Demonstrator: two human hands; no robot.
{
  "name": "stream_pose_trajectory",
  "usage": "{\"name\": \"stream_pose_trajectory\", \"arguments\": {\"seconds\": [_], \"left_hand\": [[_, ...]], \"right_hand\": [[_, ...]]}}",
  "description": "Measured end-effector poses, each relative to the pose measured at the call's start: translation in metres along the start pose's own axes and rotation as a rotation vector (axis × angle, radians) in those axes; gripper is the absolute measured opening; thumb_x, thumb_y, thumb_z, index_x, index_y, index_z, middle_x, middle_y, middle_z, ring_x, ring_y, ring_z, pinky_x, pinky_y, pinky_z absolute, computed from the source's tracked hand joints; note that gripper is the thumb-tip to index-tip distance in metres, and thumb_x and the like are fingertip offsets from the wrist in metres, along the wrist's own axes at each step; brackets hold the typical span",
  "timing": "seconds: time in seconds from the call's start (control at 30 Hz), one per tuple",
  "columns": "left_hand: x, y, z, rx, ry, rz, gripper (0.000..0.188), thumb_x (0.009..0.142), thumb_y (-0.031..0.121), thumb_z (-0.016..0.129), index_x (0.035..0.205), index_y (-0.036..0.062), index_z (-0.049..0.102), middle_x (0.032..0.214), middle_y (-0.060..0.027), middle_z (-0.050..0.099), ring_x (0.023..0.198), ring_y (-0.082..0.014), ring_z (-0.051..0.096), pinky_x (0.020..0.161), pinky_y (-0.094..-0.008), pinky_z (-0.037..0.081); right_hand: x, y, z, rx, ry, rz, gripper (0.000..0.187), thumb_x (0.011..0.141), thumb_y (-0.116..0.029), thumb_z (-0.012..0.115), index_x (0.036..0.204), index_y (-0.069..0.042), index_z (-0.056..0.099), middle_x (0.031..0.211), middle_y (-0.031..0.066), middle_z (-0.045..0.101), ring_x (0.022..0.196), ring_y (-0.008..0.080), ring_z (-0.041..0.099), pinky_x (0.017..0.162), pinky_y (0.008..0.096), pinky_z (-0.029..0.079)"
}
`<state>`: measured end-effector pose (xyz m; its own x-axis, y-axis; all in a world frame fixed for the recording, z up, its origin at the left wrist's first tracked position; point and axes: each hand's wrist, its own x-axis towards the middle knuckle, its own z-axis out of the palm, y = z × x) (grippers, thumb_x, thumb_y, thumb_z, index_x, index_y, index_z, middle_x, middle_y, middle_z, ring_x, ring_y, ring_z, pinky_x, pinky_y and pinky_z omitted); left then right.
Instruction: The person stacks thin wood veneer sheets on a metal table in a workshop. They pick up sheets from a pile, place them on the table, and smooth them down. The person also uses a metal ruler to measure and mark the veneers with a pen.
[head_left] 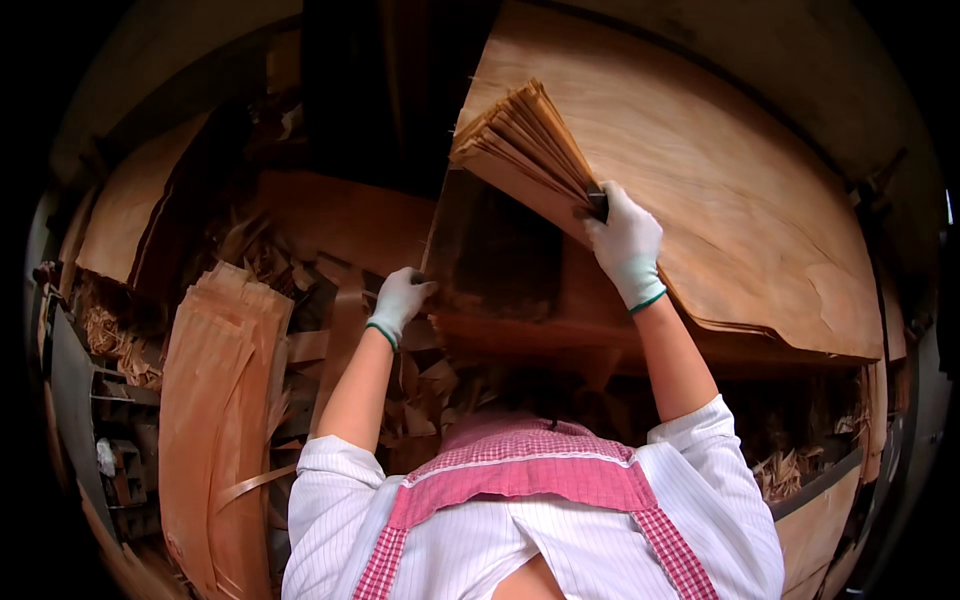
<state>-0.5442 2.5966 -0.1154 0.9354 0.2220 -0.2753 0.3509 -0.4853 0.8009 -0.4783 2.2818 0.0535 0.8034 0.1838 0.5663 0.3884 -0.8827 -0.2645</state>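
My right hand (628, 240), in a white knit glove with a green cuff, is closed at the narrow end of a fanned bundle of thin wood veneer sheets (525, 150). A small dark piece (598, 203) shows between its thumb and fingers; its kind is unclear. Under and beyond this hand spreads a large stack of pale veneer sheets (740, 190), its front edge wavy. My left hand (399, 300), gloved alike, has its fingers curled in beside the left edge of a dark, shadowed surface (500, 250). Whatever those fingers grip, if anything, is hidden.
A pile of long veneer strips (220, 410) stands at the left. Torn veneer scraps (425, 395) lie below and between my arms. Farther left is another veneer stack (140, 210), with a dark slotted rack (130, 470) nearer me. More scraps (785, 470) lie at the right.
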Motion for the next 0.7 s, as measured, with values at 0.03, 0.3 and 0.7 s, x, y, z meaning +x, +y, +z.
{"name": "stream_pose_trajectory", "arguments": {"seconds": [0.03, 0.3, 0.7], "left_hand": [[0.001, -0.001, -0.004, -0.091, -0.063, 0.038, 0.035, 0.081, 0.023, 0.07, 0.1, -0.0056, 0.065, 0.088, -0.0169, 0.068, 0.079, -0.0237, 0.065, 0.074, -0.0336, 0.05], [-0.031, 0.093, 0.033, 0.695, 0.307, 0.321, 0.017, 0.086, 0.02, 0.057, 0.095, 0.008, 0.066, 0.106, -0.0153, 0.062, 0.1, -0.0326, 0.059, 0.086, -0.0389, 0.048], [-0.045, 0.124, 0.126, 1.224, -0.08, 0.843, 0.039, 0.096, 0.03, 0.042, 0.127, 0.0111, 0.057, 0.15, -0.0089, 0.036, 0.143, -0.0291, 0.024, 0.117, -0.053, 0.01]], "right_hand": [[0.004, 0.0, -0.004, -0.013, -0.025, 0.031, 0.031, 0.076, -0.029, 0.073, 0.095, -0.012, 0.057, 0.079, 0.0105, 0.067, 0.077, 0.0338, 0.065, 0.062, 0.0449, 0.049], [0.01, -0.002, -0.011, -0.019, 0.007, 0.008, 0.031, 0.077, -0.032, 0.073, 0.089, -0.011, 0.055, 0.078, 0.0102, 0.066, 0.075, 0.0343, 0.064, 0.059, 0.0448, 0.049], [0.011, -0.005, -0.016, 0.072, 0.071, -0.018, 0.029, 0.076, -0.028, 0.074, 0.092, -0.011, 0.057, 0.074, 0.0093, 0.065, 0.071, 0.0322, 0.064, 0.059, 0.042, 0.049]]}}
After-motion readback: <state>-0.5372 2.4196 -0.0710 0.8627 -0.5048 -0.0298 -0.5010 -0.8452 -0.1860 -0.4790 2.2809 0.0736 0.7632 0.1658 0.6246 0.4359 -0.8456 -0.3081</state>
